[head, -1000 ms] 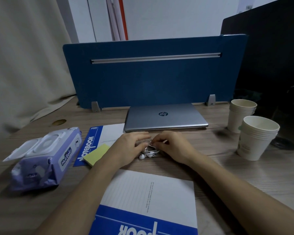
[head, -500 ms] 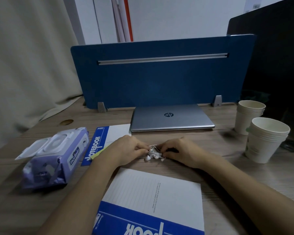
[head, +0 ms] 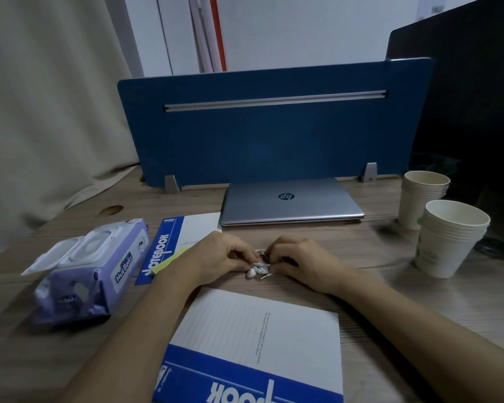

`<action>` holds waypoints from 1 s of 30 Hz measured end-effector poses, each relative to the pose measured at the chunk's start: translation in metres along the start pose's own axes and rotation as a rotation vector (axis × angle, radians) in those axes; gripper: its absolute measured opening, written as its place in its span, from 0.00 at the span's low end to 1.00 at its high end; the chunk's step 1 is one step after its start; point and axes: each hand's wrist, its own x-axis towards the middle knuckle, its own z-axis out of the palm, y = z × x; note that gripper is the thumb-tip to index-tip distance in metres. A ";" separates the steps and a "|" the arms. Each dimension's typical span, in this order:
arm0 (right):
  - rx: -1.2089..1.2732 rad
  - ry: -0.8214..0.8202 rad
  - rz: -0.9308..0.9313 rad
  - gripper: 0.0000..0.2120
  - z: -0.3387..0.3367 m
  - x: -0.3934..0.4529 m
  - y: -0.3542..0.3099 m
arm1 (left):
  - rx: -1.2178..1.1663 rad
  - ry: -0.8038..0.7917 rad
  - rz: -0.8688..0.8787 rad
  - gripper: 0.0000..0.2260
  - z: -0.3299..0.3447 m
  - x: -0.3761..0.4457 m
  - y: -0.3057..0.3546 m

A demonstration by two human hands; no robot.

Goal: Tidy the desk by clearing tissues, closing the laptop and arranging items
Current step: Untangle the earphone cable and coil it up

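- Pinching a bundle of white earphones [head: 258, 264] from both sides, the left hand [head: 216, 257] and right hand [head: 306, 261] curl their fingertips tight around the coiled cord, low over the desk [head: 376, 257].
- Two stacks of paper cups [head: 445, 237] stand at the right (top cups look empty); the wipes pack [head: 90, 269] lies left, lid flipped open.
- Closed laptop [head: 288, 202] sits against the blue divider [head: 268, 129]; a notebook [head: 256, 344] lies at the near edge, bare wood between.

— Grey-brown wood-grain counter [head: 376, 257]: matt. Closed silver laptop [head: 291, 203]?
— Brushed metal, soft sheen. The lilac wet-wipe pack [head: 90, 274] is glossy crinkled plastic; the white cups [head: 445, 237], matt paper.
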 end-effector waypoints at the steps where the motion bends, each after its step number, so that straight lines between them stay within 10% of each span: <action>1: 0.003 -0.004 -0.004 0.07 -0.001 0.000 0.000 | 0.010 -0.003 0.004 0.08 0.000 0.001 0.001; 30: -0.111 0.057 0.052 0.10 -0.004 -0.005 0.003 | 0.032 0.128 0.067 0.08 0.011 0.003 -0.001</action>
